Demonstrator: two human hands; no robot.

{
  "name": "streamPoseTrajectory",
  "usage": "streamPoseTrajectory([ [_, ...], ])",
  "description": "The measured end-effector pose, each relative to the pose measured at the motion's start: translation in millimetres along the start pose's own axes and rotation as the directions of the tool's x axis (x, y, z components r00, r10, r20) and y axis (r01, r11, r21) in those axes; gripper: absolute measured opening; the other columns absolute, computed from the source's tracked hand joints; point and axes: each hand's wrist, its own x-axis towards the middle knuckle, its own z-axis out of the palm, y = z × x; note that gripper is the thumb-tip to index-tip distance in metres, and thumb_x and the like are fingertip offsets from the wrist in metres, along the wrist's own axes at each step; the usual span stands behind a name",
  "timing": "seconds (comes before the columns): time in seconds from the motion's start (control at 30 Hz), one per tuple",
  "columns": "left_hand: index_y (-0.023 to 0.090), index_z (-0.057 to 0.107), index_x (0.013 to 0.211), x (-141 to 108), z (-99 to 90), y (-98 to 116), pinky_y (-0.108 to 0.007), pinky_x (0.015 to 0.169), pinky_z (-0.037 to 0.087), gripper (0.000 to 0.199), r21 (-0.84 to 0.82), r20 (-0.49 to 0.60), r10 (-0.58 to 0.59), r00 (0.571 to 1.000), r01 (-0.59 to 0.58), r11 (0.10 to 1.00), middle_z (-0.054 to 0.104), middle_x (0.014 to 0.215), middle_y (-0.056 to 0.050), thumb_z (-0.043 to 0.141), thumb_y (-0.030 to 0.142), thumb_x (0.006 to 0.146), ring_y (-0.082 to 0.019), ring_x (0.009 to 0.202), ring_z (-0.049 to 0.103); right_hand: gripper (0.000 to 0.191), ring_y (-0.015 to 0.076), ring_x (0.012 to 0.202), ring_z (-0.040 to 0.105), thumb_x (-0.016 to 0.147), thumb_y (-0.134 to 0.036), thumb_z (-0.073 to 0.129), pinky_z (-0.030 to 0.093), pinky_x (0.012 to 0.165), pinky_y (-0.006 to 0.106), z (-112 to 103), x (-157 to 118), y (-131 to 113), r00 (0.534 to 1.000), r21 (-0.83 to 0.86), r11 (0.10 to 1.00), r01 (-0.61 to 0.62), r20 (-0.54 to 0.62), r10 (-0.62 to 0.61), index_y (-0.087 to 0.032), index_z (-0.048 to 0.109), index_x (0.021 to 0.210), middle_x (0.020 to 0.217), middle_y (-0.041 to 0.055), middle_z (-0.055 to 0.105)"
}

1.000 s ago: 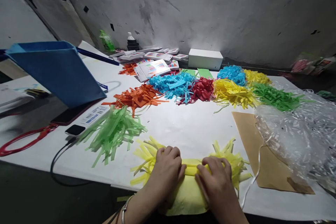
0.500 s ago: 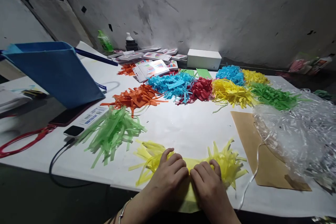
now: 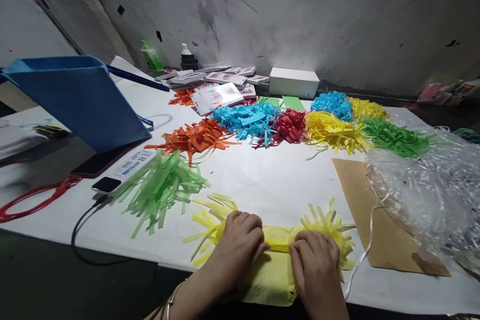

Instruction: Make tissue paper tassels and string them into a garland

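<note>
Yellow tissue paper (image 3: pixel 268 277) with fringed ends lies at the table's front edge, its lower part hanging toward me. A narrow fold or roll crosses its middle between my hands. My left hand (image 3: pixel 242 242) is closed on the left side of this fold, fingers curled and pressed together, beside the left fringe. On the right side, my right hand (image 3: pixel 317 260) grips the same paper with bent fingers, next to the right fringe. The fingertips of both hands are partly hidden under the knuckles. A bracelet circles my left wrist.
Light green fringe (image 3: pixel 163 190) lies to the left, near a power bank (image 3: pixel 129 165), red scissors (image 3: pixel 37 200) and a blue bag (image 3: pixel 80 105). Behind are orange (image 3: pixel 195 137), blue and red tissue bundles and a white box (image 3: pixel 293 82). Brown paper (image 3: pixel 375 230) and clear plastic (image 3: pixel 408 195) lie right.
My hands have moved apart along the yellow paper, the right one shifting rightward. More of the folded strip and the paper below it now shows between them.
</note>
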Motion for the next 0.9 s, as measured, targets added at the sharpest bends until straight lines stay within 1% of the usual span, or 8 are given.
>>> streamPoseTrajectory([
  [0.13, 0.02, 0.061, 0.08, -1, -0.5, -1, -0.042, 0.09, 0.036, 0.012, -0.035, -0.016, -0.008, 1.0, 0.008, 0.999, 0.064, 0.093, -0.002, 0.061, 0.012, 0.089, -0.02, 0.089, 0.055, 0.022, 0.0216, 0.09, 0.059, 0.097, -0.019, 0.048, 0.027, 0.099, 0.045, -1, -1, -1, 0.999, 0.031, 0.999, -0.031, -0.031, 0.032, -0.024, 0.059, 0.079, 0.086, 0.0008, 0.064],
  [0.33, 0.018, 0.062, 0.077, 7, 5.9, 6, -0.045, 0.086, 0.038, 0.011, 0.162, 0.023, -0.155, 0.988, 0.149, 0.975, 0.063, 0.089, -0.004, 0.063, 0.016, 0.088, -0.023, 0.085, 0.056, 0.023, 0.025, 0.092, 0.061, 0.098, -0.025, 0.048, 0.029, 0.1, 0.05, 2, -5, -7, 0.985, -0.005, 0.996, -0.092, -0.146, 0.09, -0.023, 0.06, 0.079, 0.09, 0.0052, 0.066],
  [0.4, 0.018, 0.063, 0.075, 11, 5.9, 8, -0.045, 0.084, 0.039, 0.012, 0.194, 0.033, -0.158, 0.987, 0.149, 0.97, 0.063, 0.088, -0.004, 0.064, 0.016, 0.086, -0.023, 0.085, 0.056, 0.021, 0.0262, 0.098, 0.06, 0.099, -0.024, 0.047, 0.027, 0.102, 0.052, 5, -4, -10, 0.984, -0.031, 0.999, -0.038, -0.174, 0.032, -0.022, 0.064, 0.087, 0.096, 0.0077, 0.068],
  [0.5, 0.018, 0.063, 0.076, 13, 3.9, 8, -0.044, 0.083, 0.039, 0.01, 0.192, 0.027, -0.171, 0.985, 0.163, 0.968, 0.063, 0.087, -0.003, 0.065, 0.014, 0.085, -0.023, 0.084, 0.057, 0.019, 0.0239, 0.097, 0.06, 0.099, -0.02, 0.048, 0.026, 0.102, 0.049, 8, -1, -13, 0.988, -0.043, 0.99, 0.134, -0.076, -0.137, -0.023, 0.066, 0.097, 0.093, 0.0051, 0.069],
  [0.57, 0.019, 0.064, 0.082, 11, 2.3, 6, -0.046, 0.087, 0.039, 0.007, 0.154, 0.004, -0.132, 0.991, 0.13, 0.979, 0.064, 0.092, -0.003, 0.066, 0.013, 0.083, -0.023, 0.087, 0.057, 0.023, 0.0207, 0.087, 0.058, 0.1, -0.017, 0.045, 0.027, 0.099, 0.046, 8, 2, -11, 0.979, -0.055, 0.978, 0.203, -0.012, -0.204, -0.022, 0.064, 0.088, 0.08, 0.0019, 0.067],
  [0.63, 0.023, 0.065, 0.089, 8, 2.0, 3, -0.05, 0.097, 0.035, 0.01, 0.116, -0.049, -0.009, 0.999, 0.015, 0.993, 0.065, 0.099, -0.003, 0.067, 0.014, 0.084, -0.023, 0.094, 0.057, 0.028, 0.0182, 0.078, 0.055, 0.1, -0.015, 0.044, 0.029, 0.094, 0.043, 7, 5, -9, 0.974, -0.048, 0.973, 0.225, -0.003, -0.225, -0.021, 0.061, 0.079, 0.072, 0.0001, 0.062],
  [0.73, 0.025, 0.066, 0.086, 3, 5.3, -1, -0.053, 0.11, 0.024, 0.01, 0.097, -0.135, 0.175, 0.975, -0.163, 0.982, 0.067, 0.102, -0.001, 0.065, 0.015, 0.088, -0.022, 0.102, 0.056, 0.024, 0.0167, 0.076, 0.054, 0.1, -0.02, 0.048, 0.029, 0.091, 0.041, 5, 9, -10, 0.978, 0.043, 0.978, 0.206, -0.031, -0.205, -0.021, 0.062, 0.08, 0.075, -0.001, 0.063],
  [0.9, 0.021, 0.062, 0.077, 1, 9.8, 1, -0.047, 0.108, 0.029, 0.015, 0.065, -0.185, 0.226, 0.956, -0.217, 0.974, 0.067, 0.089, 0.0, 0.061, 0.011, 0.087, -0.019, 0.092, 0.055, 0.03, 0.0171, 0.077, 0.053, 0.104, -0.024, 0.04, 0.029, 0.093, 0.04, 10, 10, -16, 0.966, 0.051, 0.965, 0.259, -0.024, -0.258, -0.02, 0.062, 0.084, 0.077, 0.0003, 0.064],
])
